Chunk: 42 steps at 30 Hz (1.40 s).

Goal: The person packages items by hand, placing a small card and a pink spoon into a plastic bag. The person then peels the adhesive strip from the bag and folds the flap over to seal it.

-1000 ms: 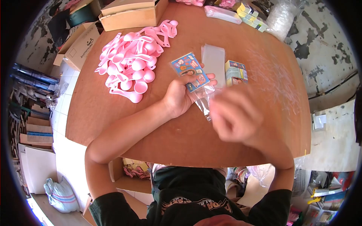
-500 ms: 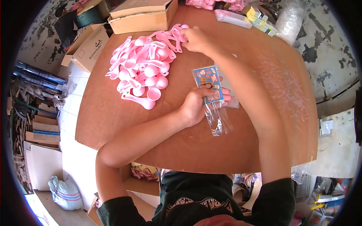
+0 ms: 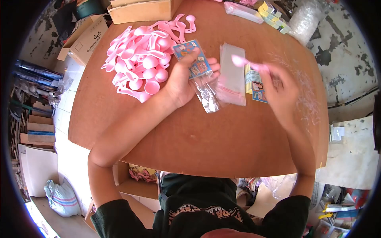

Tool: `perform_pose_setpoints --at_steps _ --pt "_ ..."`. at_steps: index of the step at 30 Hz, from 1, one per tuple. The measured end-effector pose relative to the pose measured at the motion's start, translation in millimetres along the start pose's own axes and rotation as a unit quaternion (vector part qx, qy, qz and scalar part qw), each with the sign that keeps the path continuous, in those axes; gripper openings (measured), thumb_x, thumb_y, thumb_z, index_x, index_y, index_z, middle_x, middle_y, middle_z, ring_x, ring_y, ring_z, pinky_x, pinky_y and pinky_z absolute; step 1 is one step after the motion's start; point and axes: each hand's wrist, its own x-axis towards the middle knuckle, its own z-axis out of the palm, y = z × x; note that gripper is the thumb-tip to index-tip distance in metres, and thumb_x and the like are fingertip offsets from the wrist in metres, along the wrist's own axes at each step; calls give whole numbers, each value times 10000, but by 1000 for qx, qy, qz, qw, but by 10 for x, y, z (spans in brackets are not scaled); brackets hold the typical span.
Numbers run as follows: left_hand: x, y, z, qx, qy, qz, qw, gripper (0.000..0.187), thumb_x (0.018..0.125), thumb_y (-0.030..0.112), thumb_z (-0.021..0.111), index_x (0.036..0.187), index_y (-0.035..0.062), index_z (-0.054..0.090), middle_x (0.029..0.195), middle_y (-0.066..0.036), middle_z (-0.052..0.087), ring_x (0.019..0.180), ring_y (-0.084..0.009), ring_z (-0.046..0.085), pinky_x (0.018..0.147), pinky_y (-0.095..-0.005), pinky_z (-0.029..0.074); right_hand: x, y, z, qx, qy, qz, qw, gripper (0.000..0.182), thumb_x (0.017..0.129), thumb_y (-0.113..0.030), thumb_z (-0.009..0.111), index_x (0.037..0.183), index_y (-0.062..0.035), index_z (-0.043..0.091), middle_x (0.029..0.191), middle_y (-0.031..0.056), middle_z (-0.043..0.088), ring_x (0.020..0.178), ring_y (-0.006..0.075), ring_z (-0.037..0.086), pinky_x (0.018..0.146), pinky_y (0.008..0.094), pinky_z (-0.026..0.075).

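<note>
1. Two bare hands show on my feed, both above the brown table (image 3: 190, 146), well apart.
2. Left hand (image 3: 183, 79): I record a partial grip, thumb pressed on the printed card (image 3: 201, 68), fingers extended beneath it. A clear bag (image 3: 208, 101) hangs below the card; I cannot tell whether the card sits inside it.
3. Right hand (image 3: 282, 93): I find the fingers closed on the handle of one pink spoon (image 3: 239, 60). The bowl points left, held over the area of the bag stack and card stack. The exact finger contact is blurred.
4. Bag stack (image 3: 232, 73): flat on the table, between the hands.
5. Card stack (image 3: 249, 81): just beside the bag stack, partly covered from my view by the right hand.
6. Spoon pile (image 3: 143, 55): heaped left of the left hand, near a cardboard box (image 3: 141, 15).
</note>
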Motion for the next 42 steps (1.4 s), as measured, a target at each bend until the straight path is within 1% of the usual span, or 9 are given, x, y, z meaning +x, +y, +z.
perform_pose_setpoints --at_steps 3,8,16,22,28,33,35,38,42 --pt "-1 15 20 -11 14 7 1000 363 957 339 512 1093 2 501 1056 -183 612 1005 -300 629 887 -445 544 -500 -272 -498 -162 -106 -141 971 210 768 53 701 967 1 658 903 121 648 731 202 650 632 283 525" --pt "-17 -64 50 -21 8 -6 1000 403 958 392 499 1088 15 441 1087 -208 565 1043 -322 599 904 -463 535 -836 -408 -615 -81 -197 -300 930 233 731 -5 723 956 -16 664 858 110 650 696 202 656 564 311 510" --pt "-201 -195 151 -22 -27 -45 998 507 934 515 469 1094 35 443 1091 -191 563 1061 -298 593 922 -464 528 -758 -409 -326 -109 -97 -369 918 223 705 -103 770 907 -46 694 818 46 644 619 151 599 509 248 475" --pt "-319 -252 195 -31 -41 -57 997 577 914 546 466 1157 23 458 1071 -178 601 1047 -280 605 968 -470 488 -700 -371 -126 -140 -20 -386 911 235 688 -97 778 911 -87 706 926 57 662 809 189 584 645 292 536" --pt "-395 -288 254 2 -79 -77 994 550 934 528 448 1169 31 443 1102 -164 586 1081 -273 581 970 -453 486 -576 -450 -85 -130 -54 -335 932 244 673 -36 780 900 -55 693 966 88 665 890 235 616 718 354 556" --pt "-358 -313 173 31 -152 -51 987 546 967 464 449 1289 28 387 1249 -159 504 1196 -287 494 1037 -440 393 -211 -776 -395 -67 -84 -158 982 188 685 38 727 860 -5 672 881 113 664 805 254 646 708 343 535" --pt "-410 -341 261 91 22 90 991 580 976 418 457 1381 22 327 1357 -130 420 1309 -266 366 1096 -423 284 46 -863 -495 -71 -69 -134 986 176 696 33 721 860 -9 673 846 106 664 780 253 644 690 330 528" --pt "-415 -323 257 245 22 201 948 620 968 389 479 1423 15 285 1411 -106 365 1372 -240 252 1119 -403 226 353 -831 -535 -103 -136 -99 980 139 730 -8 708 863 -3 672 801 100 661 709 235 634 637 295 507" --pt "-469 -252 317 254 -55 207 943 642 953 413 507 1416 18 304 1399 -120 389 1349 -241 310 1098 -398 260 471 -830 -549 -7 -231 5 973 147 788 -85 687 889 21 671 789 105 660 664 167 617 588 256 477"
